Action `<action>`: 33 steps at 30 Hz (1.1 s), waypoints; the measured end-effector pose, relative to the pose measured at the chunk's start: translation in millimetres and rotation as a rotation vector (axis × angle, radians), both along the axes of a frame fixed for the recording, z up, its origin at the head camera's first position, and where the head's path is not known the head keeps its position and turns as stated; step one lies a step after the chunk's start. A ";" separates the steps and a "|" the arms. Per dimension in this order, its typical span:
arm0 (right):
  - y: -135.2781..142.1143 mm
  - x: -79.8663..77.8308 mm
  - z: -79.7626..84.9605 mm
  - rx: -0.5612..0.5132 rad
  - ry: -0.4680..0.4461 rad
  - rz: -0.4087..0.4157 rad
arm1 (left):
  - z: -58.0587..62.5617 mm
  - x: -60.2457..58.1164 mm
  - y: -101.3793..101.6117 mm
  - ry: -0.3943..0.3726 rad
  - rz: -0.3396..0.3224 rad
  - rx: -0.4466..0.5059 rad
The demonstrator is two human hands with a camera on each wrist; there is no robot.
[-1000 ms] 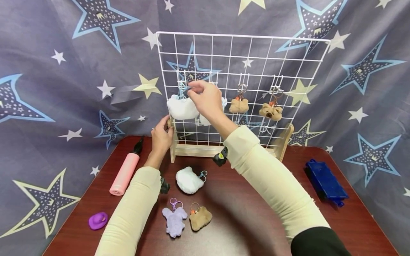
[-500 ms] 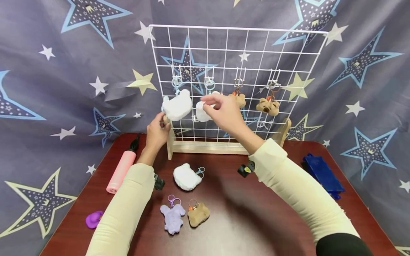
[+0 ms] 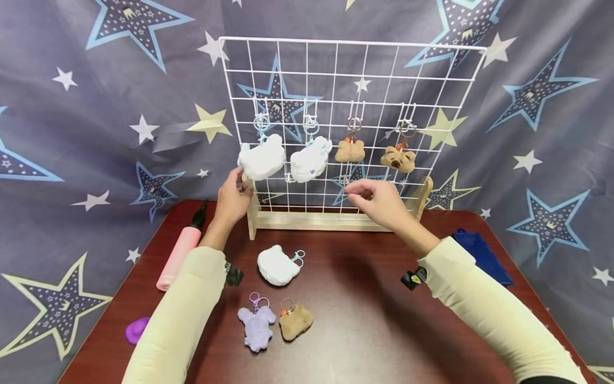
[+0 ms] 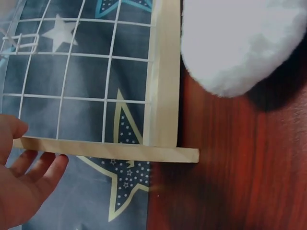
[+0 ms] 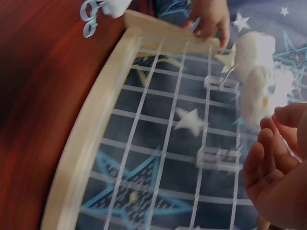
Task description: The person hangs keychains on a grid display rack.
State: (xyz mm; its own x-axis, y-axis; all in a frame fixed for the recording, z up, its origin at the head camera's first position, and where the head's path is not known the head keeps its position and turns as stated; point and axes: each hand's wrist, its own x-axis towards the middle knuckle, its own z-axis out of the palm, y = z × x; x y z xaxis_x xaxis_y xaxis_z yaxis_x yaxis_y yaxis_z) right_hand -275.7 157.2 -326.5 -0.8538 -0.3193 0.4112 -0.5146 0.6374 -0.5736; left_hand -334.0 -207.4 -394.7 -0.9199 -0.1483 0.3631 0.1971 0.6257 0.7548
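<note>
My left hand [image 3: 233, 197] grips the wooden side post [image 4: 110, 149] of a white wire grid rack [image 3: 352, 41], thumb on one side and fingers on the other. From hooks on the grid hang a white plush keychain [image 3: 263, 157], a second white plush keychain [image 3: 309, 160], a brown plush keychain [image 3: 350, 151] and a brown bear keychain [image 3: 398, 159]. My right hand [image 3: 384, 202] holds nothing, its fingers loosely curled in front of the grid, below the brown keychains. Near the rack's foot lies another white plush keychain [image 3: 278, 265] with a blue clasp.
Closer to me on the dark red table [image 3: 360, 320] lie a lilac plush keychain [image 3: 257, 328] and a brown plush keychain [image 3: 296, 322]. A pink hand pump [image 3: 179, 258] and a small purple object [image 3: 136, 330] are at the left. A dark blue object [image 3: 482, 256] lies at the right.
My right hand has left the clasp of the leftmost white keychain and moved right and down across the grid. That keychain now hangs by itself. My left hand stays on the post.
</note>
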 end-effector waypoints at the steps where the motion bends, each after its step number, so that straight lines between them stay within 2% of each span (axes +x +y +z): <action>1: 6.0 0.5 -3.9 0.012 0.000 -0.009 | -1.5 1.9 0.0 0.002 0.014 0.012; 4: 25.2 2.7 -15.6 0.048 -0.008 -0.032 | -6.6 9.3 -0.3 0.011 0.081 0.040; 7: 47.1 3.9 -28.2 0.090 -0.013 -0.070 | -11.4 19.6 -0.8 0.019 0.159 0.008; 9: 62.5 3.9 -36.1 0.111 -0.012 -0.105 | -13.6 27.4 -0.8 0.018 0.179 -0.045; 12: 84.3 3.7 -45.5 0.120 -0.005 -0.157 | -14.6 38.6 0.8 0.003 0.154 -0.131; 17: 110.9 5.2 -56.9 0.109 0.034 -0.216 | -9.6 51.4 11.5 -0.033 0.013 -0.252; 22: 124.6 4.5 -72.8 0.102 0.096 -0.318 | -9.7 58.3 33.1 -0.082 -0.200 -0.376; 28: 132.7 0.5 -95.8 0.053 0.150 -0.437 | -16.1 60.1 63.5 -0.141 -0.451 -0.585; 33: 138.3 -1.7 -114.2 0.009 0.095 -0.547 | -19.7 59.4 85.2 -0.251 -0.559 -0.725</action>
State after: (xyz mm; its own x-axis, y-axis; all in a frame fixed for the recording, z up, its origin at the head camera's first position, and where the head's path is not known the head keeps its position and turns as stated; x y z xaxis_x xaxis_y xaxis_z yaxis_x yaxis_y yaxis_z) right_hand -277.3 295.5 -440.7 -0.8555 0.1565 0.4936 -0.1561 0.8309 -0.5341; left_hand -274.6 -122.1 -414.4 -0.8529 0.5215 -0.0239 0.4950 0.8224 0.2803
